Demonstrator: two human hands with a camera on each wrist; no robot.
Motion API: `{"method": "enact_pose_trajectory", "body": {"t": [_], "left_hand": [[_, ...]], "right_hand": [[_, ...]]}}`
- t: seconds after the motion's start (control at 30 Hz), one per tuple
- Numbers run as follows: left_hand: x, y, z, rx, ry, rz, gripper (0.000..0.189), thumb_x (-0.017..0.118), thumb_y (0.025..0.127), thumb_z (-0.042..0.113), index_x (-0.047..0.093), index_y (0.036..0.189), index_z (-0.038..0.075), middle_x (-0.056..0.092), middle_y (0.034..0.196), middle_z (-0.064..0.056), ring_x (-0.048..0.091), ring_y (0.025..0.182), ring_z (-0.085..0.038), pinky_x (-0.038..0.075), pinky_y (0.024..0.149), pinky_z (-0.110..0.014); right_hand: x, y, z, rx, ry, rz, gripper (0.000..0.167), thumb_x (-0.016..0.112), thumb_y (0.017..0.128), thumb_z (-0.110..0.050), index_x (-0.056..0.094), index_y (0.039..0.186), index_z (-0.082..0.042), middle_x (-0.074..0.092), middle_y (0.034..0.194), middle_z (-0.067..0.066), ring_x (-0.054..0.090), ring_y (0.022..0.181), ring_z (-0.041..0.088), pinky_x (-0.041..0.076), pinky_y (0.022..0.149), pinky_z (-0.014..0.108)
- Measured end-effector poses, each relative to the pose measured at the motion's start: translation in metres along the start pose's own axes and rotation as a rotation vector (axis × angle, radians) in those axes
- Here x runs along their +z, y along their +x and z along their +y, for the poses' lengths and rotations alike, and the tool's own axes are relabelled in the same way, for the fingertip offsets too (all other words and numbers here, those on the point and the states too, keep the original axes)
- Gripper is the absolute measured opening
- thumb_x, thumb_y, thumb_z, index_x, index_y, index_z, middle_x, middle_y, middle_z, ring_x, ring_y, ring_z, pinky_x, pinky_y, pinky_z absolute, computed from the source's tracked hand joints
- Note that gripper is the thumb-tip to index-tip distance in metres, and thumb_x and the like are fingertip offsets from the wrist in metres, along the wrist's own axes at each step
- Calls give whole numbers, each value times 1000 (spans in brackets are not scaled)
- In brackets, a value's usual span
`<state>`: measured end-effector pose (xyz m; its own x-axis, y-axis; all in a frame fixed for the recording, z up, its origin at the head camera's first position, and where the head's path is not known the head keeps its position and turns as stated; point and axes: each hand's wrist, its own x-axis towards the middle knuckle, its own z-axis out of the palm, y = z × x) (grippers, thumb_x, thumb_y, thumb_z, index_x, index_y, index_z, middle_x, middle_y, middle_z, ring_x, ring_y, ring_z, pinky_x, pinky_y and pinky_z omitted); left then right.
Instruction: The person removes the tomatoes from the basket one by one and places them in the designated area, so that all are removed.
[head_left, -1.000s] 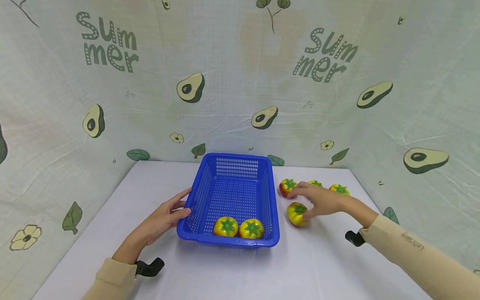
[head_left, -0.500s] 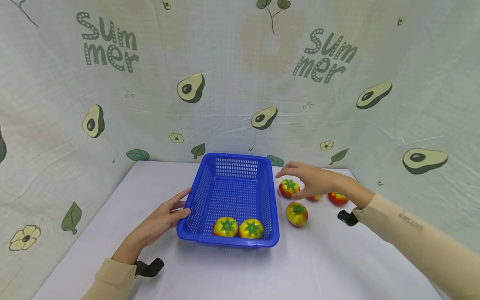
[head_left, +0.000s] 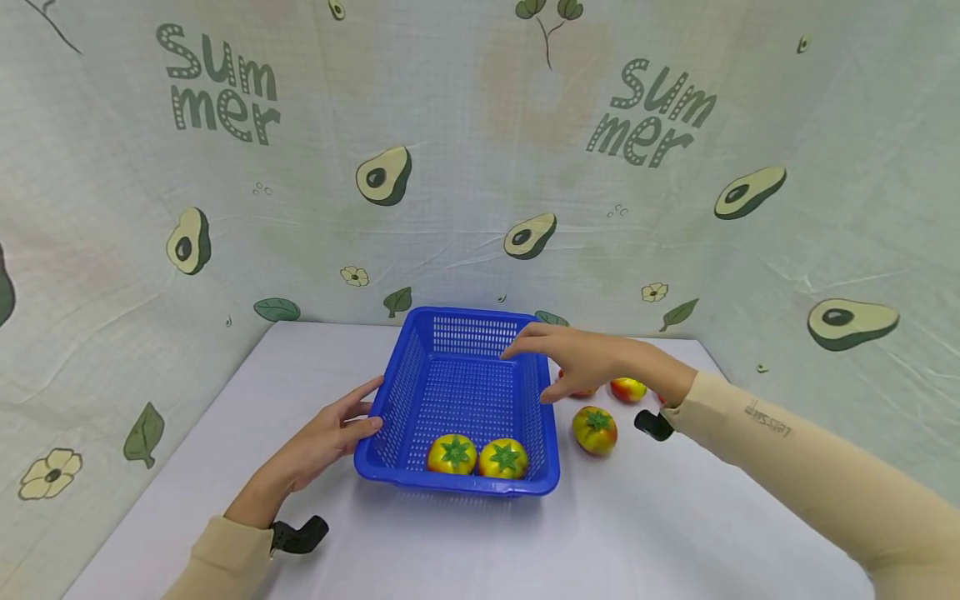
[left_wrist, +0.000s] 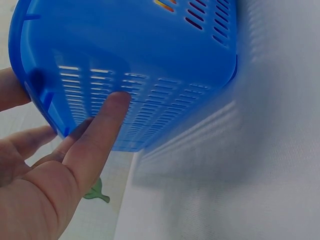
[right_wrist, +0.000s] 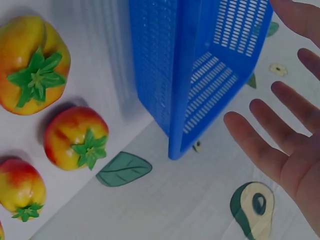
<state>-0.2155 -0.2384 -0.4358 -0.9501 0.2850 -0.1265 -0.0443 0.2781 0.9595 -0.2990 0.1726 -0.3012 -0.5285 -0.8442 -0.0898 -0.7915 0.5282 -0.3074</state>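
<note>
A blue perforated plastic basket [head_left: 468,400] stands mid-table with two yellow tomatoes [head_left: 451,454] side by side at its near end. My left hand [head_left: 324,437] rests its fingers and thumb against the basket's left side; in the left wrist view the thumb [left_wrist: 97,137] lies on the outer wall. Above the basket's right rim is my right hand [head_left: 581,358], fingers spread and holding nothing. Right of the basket lie a yellow-red tomato [head_left: 595,430] and more tomatoes behind it, partly covered by the right hand and forearm. In the right wrist view, tomatoes [right_wrist: 76,138] with green calyxes show fully.
A white table [head_left: 637,533] carries everything. A printed cloth [head_left: 450,208] with avocado and leaf patterns hangs behind and on both sides. Each wrist wears a small black device [head_left: 300,535].
My right hand has left the tomatoes at the right and moved left and up, over the basket's right rim. The near tomato has turned slightly. The left hand and basket stay put.
</note>
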Motion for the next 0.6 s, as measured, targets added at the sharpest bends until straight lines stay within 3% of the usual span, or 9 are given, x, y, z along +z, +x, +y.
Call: {"method": "enact_pose_trajectory", "body": {"t": [0.3, 0.6], "left_hand": [[-1, 0, 0, -5, -5, -1, 80, 67, 105, 34, 23, 171, 26, 38, 163, -28, 57, 137, -41, 54, 109, -51], [-1, 0, 2, -7, -5, -5, 80, 67, 106, 33, 23, 171, 26, 39, 162, -28, 58, 136, -40, 55, 108, -52]], "right_hand": [[10, 27, -21, -6, 30, -100, 72, 86, 91, -21, 53, 155, -25, 44, 159, 4, 41, 149, 28, 48, 115, 52], [27, 52, -33, -73, -3, -187, 73, 86, 92, -25, 51, 156, -29, 44, 158, -3, 42, 147, 16, 45, 118, 36]]}}
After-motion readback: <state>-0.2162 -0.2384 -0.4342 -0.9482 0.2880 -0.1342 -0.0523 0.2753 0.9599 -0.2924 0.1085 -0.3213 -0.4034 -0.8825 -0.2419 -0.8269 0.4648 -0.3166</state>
